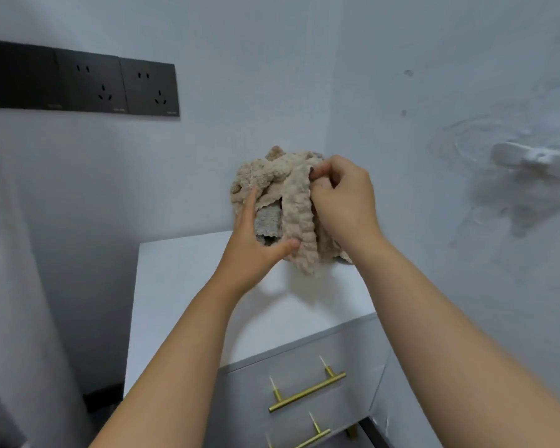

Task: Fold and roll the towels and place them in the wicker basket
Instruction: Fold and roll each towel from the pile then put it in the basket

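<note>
Head view, and the pale wall [272,76] fills most of it, meeting in a corner behind the action, with a row of black sockets [88,80] up on the left and a white holder [530,156] fixed out on the right. Below sits the white cabinet [181,286], its top running back into that corner and brass handles [307,394] showing on the drawers at the front. Now the main event: the towel [298,202], beige and knobbly, is bunched in a loose ball straight ahead of both arms, held up over the back right part of the cabinet top. Whether its lowest fold touches the surface, I can't tell. The right hand [343,205] is up high on the bundle's right side, fingers curled and pinching an edge near the top. The left hand [256,240] is lower on the left side, fingers reaching up into the folds, thumb pressed in underneath. Between them hangs one thick ribbed band, running almost straight down from the right hand's pinch to just past the left thumb, so that's the long axis, near upright. A grey patch [267,224] peeks out beside the left palm. To my eye the hands are hunting for edges, nothing folded yet. The wicker basket is not in view.
</note>
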`<state>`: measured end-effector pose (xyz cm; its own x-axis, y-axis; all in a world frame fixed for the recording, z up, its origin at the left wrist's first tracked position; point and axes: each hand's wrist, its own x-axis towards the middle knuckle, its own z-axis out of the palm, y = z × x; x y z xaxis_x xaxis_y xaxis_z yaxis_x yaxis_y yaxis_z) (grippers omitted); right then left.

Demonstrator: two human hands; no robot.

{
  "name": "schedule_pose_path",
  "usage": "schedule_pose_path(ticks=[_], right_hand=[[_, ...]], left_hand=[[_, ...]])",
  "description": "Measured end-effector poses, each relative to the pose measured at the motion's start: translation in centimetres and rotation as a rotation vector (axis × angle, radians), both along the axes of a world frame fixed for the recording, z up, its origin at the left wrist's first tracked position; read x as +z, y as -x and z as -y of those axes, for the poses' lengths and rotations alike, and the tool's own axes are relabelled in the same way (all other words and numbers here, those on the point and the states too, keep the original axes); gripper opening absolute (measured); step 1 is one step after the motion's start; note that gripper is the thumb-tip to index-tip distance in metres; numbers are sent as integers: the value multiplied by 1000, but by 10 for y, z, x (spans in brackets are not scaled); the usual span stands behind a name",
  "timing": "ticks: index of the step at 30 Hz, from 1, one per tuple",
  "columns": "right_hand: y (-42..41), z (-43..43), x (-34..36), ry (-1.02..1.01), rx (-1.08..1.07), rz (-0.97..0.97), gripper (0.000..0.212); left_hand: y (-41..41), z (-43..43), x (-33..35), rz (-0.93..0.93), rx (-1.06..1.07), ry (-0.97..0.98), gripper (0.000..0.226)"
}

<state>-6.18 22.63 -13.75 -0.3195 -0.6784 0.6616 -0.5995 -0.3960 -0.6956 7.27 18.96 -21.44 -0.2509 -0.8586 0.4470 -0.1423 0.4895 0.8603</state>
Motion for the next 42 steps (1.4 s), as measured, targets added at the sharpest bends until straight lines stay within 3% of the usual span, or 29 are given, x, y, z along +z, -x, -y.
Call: schedule_pose_path(ticks=[5, 8, 10, 12, 13, 15, 18, 20, 23, 26, 30, 32, 33, 34, 36, 37, 39, 42], right_hand=[[7, -32, -1, -193, 27, -16, 23], [18, -49, 6, -317, 141, 49, 19], [27, -58, 7, -356, 214, 82, 31], [32, -67, 7, -385, 276, 115, 42], [34, -70, 8, -393, 322, 151, 46], [37, -75, 8, -389, 435, 251, 52], [42, -79, 5, -408, 530, 358, 56], [46, -81, 3, -409, 514, 407, 54], [53, -82, 3, -344, 440, 521, 47], [62, -82, 1, -300, 256, 452, 39], [77, -79, -6, -270, -247, 22, 26], [81, -80, -6, -258, -368, -48, 9], [85, -77, -7, -257, -380, -53, 26], [87, -77, -7, -263, -362, -26, 37], [89, -74, -7, -245, -274, 106, 41], [90, -72, -8, -257, -220, 169, 36], [92, -64, -17, -333, -168, 200, 26], [91, -53, -43, -482, -181, 119, 26]], left_hand=[[3, -22, 15, 41, -383, -181, 55], [3, -26, 19, 59, -209, -198, 46], [2, -28, 25, 71, -39, -129, 30], [-2, -31, 34, 22, -66, -122, 11], [-4, -35, 39, -5, -156, -144, 11], [-5, -40, 44, 19, -322, -183, 33], [2, -47, 45, 232, -315, -133, 64], [9, -50, 42, 341, -221, -64, 53], [14, -47, 38, 390, 19, 25, 16], [13, -43, 34, 165, 6, -158, 17], [11, -43, 41, -289, -93, -478, 23], [7, -43, 44, -309, -155, -555, 10], [4, -44, 46, -288, -248, -580, 17], [-1, -47, 47, -256, -372, -601, 43], [-12, -45, 46, -174, -591, -578, 88], [-18, -43, 44, -116, -655, -535, 95], [-21, -39, 41, 29, -576, -482, 88], [-12, -27, 21, 402, -37, -292, 57]])
